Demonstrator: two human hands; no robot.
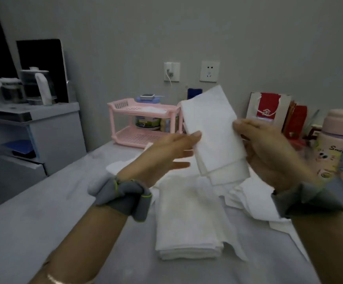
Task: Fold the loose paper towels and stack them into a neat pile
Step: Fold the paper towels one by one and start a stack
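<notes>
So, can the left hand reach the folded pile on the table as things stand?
Probably yes: the folded pile lies just below the left hand with nothing between, but that hand pinches the held towel, so it must release first.

Home room: kettle (36, 87), pink storage rack (125, 108), wall socket (209, 71), thermos (336, 140)

Pink flask (337, 144) partly beyond right edge.

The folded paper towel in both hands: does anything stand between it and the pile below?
Nothing visible does. The folded paper towel hangs above the pile, whose top is bare; loose towels lie beside it.
</notes>
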